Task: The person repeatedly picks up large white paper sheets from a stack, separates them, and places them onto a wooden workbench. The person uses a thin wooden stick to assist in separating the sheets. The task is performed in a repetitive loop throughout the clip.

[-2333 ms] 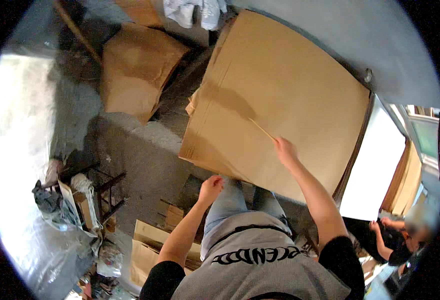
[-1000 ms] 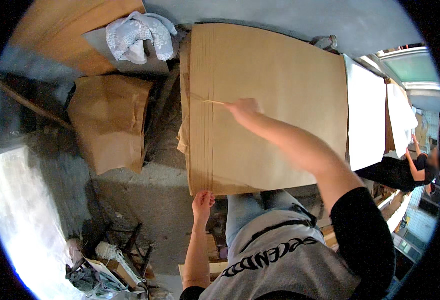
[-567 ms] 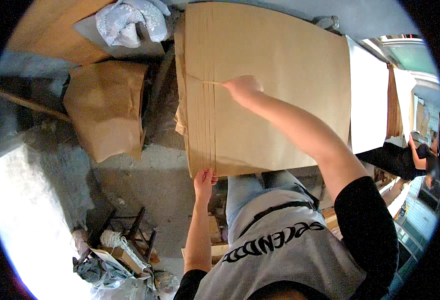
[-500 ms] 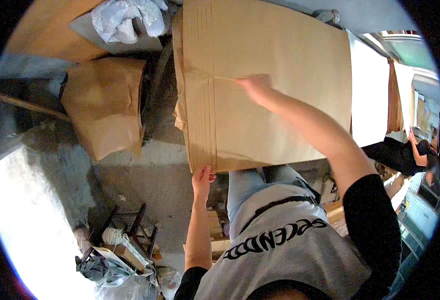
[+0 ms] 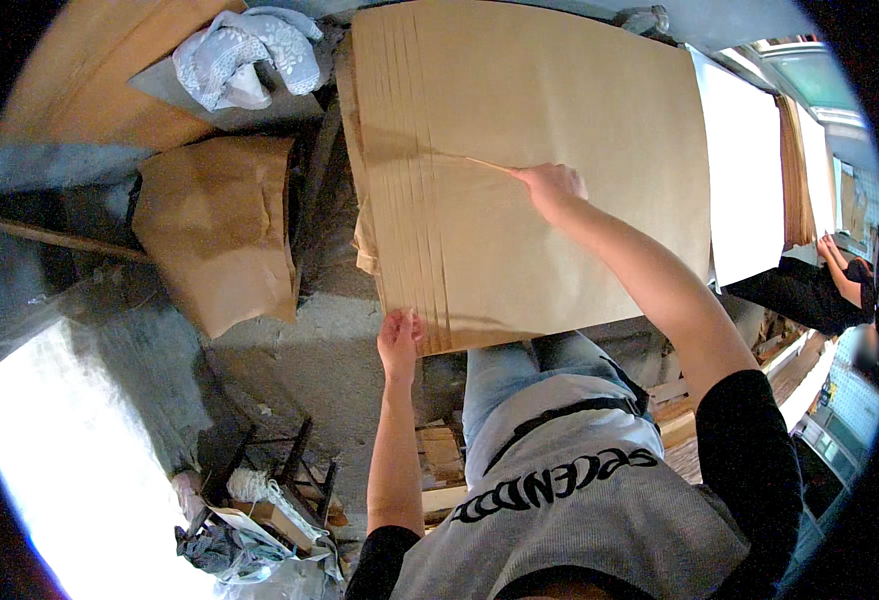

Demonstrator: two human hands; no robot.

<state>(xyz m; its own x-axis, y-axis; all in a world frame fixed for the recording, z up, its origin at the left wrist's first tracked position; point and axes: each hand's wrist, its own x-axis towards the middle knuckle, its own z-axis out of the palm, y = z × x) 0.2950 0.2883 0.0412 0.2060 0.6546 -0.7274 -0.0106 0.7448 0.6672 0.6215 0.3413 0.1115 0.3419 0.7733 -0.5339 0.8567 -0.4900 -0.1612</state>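
Note:
A large stack of brown kraft paper sheets (image 5: 570,120) lies in front of me, with several sheet edges fanned out in narrow steps along its left side. At the near left corner, my left hand (image 5: 400,340) has its fingers closed on the paper's edge. Over the middle of the top sheet is my right hand (image 5: 557,188), closed around a thin light-coloured stick (image 5: 488,161). The stick's far end points left toward the fanned edges. My right fingertips are partly hidden by the hand itself.
Brown paper (image 5: 220,230) covers something to the left, below a white lacy cloth (image 5: 250,60). White sheets (image 5: 745,165) lie beyond the stack at right, where another person (image 5: 835,290) works. A dark stool frame (image 5: 295,450) and bundled scraps (image 5: 250,540) are at lower left.
My right hand has moved right with the stick, away from the fanned edges. The fanned strips look more widely spread. My left hand stays at the near corner, and the view has shifted slightly.

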